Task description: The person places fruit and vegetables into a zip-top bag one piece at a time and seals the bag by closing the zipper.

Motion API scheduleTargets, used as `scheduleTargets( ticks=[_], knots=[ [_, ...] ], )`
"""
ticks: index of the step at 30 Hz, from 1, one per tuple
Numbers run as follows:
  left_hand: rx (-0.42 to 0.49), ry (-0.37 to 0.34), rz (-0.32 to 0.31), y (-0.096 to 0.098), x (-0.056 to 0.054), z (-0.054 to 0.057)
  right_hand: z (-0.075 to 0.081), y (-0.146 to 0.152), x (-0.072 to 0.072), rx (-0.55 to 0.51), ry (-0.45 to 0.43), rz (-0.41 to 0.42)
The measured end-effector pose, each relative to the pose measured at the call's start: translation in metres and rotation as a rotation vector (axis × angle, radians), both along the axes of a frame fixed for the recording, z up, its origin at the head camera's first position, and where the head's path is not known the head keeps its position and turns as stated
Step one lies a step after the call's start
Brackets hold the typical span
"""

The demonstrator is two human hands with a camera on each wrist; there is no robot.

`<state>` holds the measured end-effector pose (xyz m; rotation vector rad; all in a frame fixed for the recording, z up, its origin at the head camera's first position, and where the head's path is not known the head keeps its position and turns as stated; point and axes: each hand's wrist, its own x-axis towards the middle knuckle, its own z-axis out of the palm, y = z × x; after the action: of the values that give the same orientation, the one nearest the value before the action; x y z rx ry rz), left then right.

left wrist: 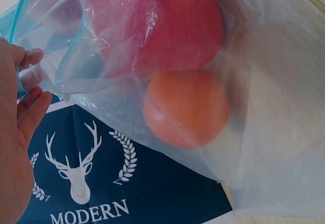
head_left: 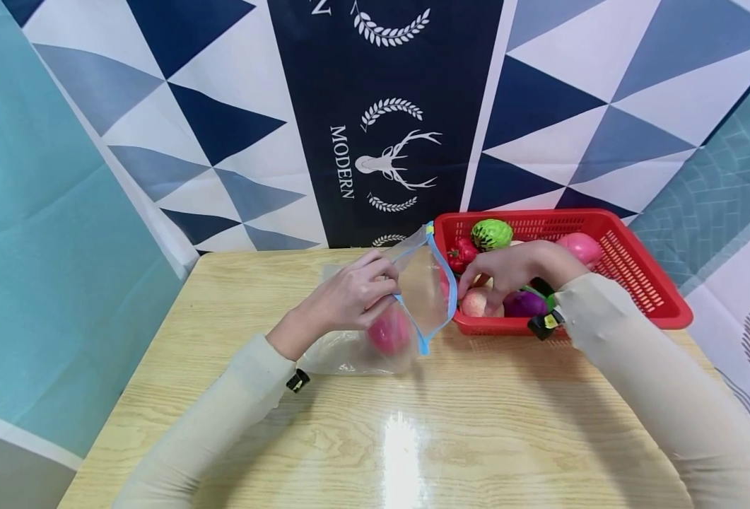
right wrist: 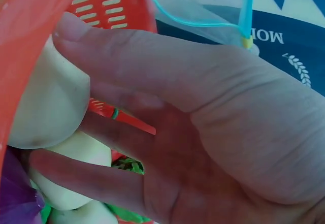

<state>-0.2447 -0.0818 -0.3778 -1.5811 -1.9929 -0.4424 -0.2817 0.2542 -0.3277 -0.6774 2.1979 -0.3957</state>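
In the head view, my left hand (head_left: 358, 290) pinches the blue-rimmed mouth of a clear zip bag (head_left: 349, 357), which stands open toward the right. Inside the bag lie a pink-red fruit (left wrist: 177, 26) and a round orange fruit (left wrist: 187, 109), blurred by the plastic. My right hand (head_left: 508, 268) reaches into the red basket (head_left: 657, 300), its thumb and fingers around a pale pinkish peach (head_left: 479, 304). From the right wrist, the peach (right wrist: 51, 99) shows whitish between thumb and fingers, partly hidden by the basket wall.
Also in the basket are a green bumpy fruit (head_left: 492, 235), a red pepper (head_left: 462, 253), a pink fruit (head_left: 581, 249) and a purple eggplant (head_left: 525, 304). The basket stands at the back right of the wooden table (head_left: 324, 445), before a patterned cloth (head_left: 387, 85).
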Motion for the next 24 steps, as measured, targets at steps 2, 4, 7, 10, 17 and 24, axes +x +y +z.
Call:
scheduleTargets(
  ticks=[2,4,7,10,17,24],
  knots=[
    [0.001,0.001,-0.002,0.000,0.000,0.000,-0.003,0.001,-0.002,0.015,-0.021,-0.002],
    [0.003,0.001,-0.004,0.000,0.000,-0.001,-0.006,0.001,-0.004,0.026,-0.039,0.000],
    [0.004,-0.002,-0.005,-0.001,-0.001,-0.001,-0.009,0.001,-0.005,0.030,-0.068,-0.014],
    [0.004,-0.004,-0.001,-0.001,-0.001,-0.002,-0.011,0.001,-0.005,0.038,-0.073,-0.038],
    [0.001,0.004,0.003,-0.001,-0.002,-0.002,-0.013,0.002,-0.003,0.036,-0.023,-0.033],
    [0.003,0.002,-0.002,0.000,-0.002,-0.002,-0.007,0.011,-0.001,-0.010,0.043,-0.027]
  ],
)
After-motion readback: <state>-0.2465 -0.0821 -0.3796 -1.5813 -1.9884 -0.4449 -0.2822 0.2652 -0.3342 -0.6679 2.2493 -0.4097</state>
